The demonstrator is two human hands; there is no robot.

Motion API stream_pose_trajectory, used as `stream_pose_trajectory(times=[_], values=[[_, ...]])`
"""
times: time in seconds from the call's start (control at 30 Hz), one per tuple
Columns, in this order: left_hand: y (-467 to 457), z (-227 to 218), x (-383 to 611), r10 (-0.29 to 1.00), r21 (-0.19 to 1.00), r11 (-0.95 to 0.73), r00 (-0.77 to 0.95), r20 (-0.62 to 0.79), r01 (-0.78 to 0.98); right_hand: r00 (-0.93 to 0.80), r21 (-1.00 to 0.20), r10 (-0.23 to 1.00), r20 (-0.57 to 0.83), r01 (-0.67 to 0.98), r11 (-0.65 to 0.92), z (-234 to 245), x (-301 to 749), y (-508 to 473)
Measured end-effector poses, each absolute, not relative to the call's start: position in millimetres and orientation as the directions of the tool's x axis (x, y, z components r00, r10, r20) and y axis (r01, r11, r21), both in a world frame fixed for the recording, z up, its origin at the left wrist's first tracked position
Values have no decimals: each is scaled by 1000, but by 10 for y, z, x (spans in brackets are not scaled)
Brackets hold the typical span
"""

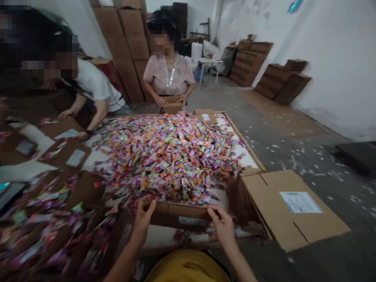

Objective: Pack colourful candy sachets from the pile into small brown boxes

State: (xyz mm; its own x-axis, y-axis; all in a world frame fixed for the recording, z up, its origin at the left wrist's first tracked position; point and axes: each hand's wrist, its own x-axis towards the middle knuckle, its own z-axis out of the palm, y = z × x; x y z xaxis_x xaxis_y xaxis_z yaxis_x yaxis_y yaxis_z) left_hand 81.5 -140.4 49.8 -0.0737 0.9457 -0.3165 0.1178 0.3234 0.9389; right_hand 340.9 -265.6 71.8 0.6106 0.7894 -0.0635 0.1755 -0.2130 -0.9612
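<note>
My left hand [143, 217] grips the left end of a cardboard box [164, 216], thumb on its upper edge. At the other end, my right hand [221, 223] pinches the same upper edge between thumb and fingers. The brown side of the box faces me, with a pale label [190, 222] on it; its inside is hidden. Just beyond lies a wide heap of small, colourful wrapped packets [173, 156], spread over the white table top [249, 157].
Flat cardboard cartons [272, 203] are stacked at the table's right corner, jutting past its edge. Boxes filled with packets [53, 227] crowd the left. One co-worker [101, 84] leans over boxes at left; another person [169, 76] holds a small box [172, 105] across the table.
</note>
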Motion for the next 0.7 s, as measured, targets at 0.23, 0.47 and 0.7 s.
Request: stream_pose_trajectory(times=[0.23, 0.47, 0.7], values=[[-1696, 400, 533, 971, 965, 239, -36, -237, 108, 664, -950, 702, -259, -43, -309, 170, 3005, -2411], [-1840, 26, 181, 934, 977, 168, 297, -200, 132, 244, -759, 720, -650, -157, -632, 299, 2899, -2382], [-1912, -429, 46, 956, 995, 97, 276, -103, 34, 426, -764, 886, -186, 504, -403, -48, 2443, -2489]])
